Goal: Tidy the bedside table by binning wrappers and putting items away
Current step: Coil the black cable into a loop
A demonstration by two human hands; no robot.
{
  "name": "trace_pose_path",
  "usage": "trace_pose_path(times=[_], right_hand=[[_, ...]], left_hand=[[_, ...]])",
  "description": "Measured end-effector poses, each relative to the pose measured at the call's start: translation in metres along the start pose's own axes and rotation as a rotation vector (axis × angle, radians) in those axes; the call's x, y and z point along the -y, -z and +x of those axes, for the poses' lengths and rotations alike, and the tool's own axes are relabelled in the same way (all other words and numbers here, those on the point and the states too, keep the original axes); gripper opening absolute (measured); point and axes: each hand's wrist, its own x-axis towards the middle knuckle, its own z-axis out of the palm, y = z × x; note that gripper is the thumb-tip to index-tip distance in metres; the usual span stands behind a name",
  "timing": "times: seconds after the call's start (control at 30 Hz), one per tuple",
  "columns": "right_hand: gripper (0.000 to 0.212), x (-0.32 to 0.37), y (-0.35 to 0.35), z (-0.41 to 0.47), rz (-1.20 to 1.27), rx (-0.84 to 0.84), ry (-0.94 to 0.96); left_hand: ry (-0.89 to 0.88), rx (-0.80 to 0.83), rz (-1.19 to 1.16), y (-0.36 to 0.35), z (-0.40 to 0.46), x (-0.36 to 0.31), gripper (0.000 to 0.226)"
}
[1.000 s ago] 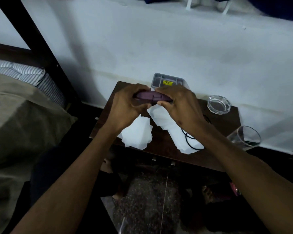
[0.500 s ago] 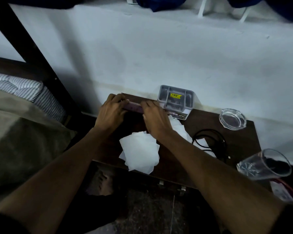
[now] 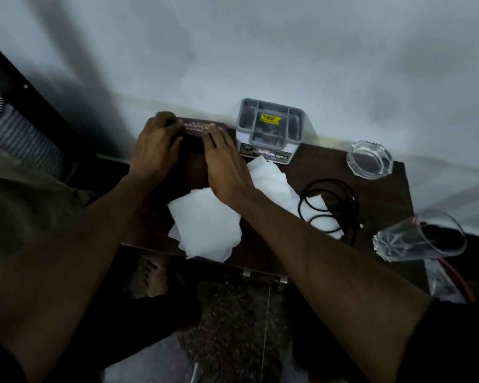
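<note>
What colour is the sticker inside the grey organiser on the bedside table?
Yellow with dark print, on the sticker in the grey organiser; the head view shows it.

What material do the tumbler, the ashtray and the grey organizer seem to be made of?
Tumbler: clear and glossy, with a ribbed star in its base; glass or hard plastic, I cannot tell which.
Ashtray: thick, clear, faceted rim with bright reflections; probably glass.
Organizer: opaque grey, matte, with thin moulded dividers and a yellow sticker; likely plastic.
</note>
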Motion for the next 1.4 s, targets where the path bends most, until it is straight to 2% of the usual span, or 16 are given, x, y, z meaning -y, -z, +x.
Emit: trace_pose_path(times=[0.17, 0.3, 0.4, 0.53, 0.67, 0.77, 0.87, 0.93, 1.13, 1.3, 1.4], right_hand=[[0.055, -0.003, 0.014, -0.049, 0.103, -0.154, 0.037], [0.049, -0.023, 0.028, -0.114, 0.118, -0.234, -0.04], [0.049, -0.043, 0.044, -0.166, 0.122, -0.247, -0.126], [0.046, -0.075, 0.067, -0.216, 0.05, -0.285, -0.353], [0.043, -0.104, 0.089, -0.208, -0.047, -0.256, -0.595], [0.041, -0.119, 0.101, -0.186, -0.061, -0.127, -0.698], [0.045, -0.131, 0.101, -0.168, -0.038, -0.017, -0.762], [0.045, -0.137, 0.099, -0.162, -0.014, 0.02, -0.791], [0.038, -0.148, 0.097, -0.157, 0.045, 0.04, -0.829], [0.025, -0.146, 0.099, -0.161, 0.06, 0.009, -0.83], [0.015, -0.138, 0.105, -0.165, 0.053, -0.07, -0.795]], left_hand=[[0.024, 0.051, 0.041, 0.006, 0.008, -0.015, 0.031], [0.023, 0.068, 0.011, 0.011, 0.002, -0.025, 0.051], [0.109, 0.037, -0.051, 0.017, -0.005, -0.032, 0.06], [0.169, -0.124, -0.153, 0.031, -0.027, -0.08, 0.052], [0.015, -0.203, -0.155, 0.029, -0.054, -0.152, 0.035], [-0.104, -0.117, -0.285, 0.013, -0.064, -0.21, 0.025], [-0.096, 0.169, -0.367, -0.012, -0.061, -0.252, 0.029], [-0.073, 0.275, -0.342, -0.03, -0.054, -0.266, 0.03], [-0.01, 0.335, -0.242, -0.069, -0.043, -0.272, 0.023], [0.06, 0.324, -0.295, -0.076, -0.036, -0.268, 0.011], [0.084, 0.292, -0.357, -0.071, -0.034, -0.265, 0.01]])
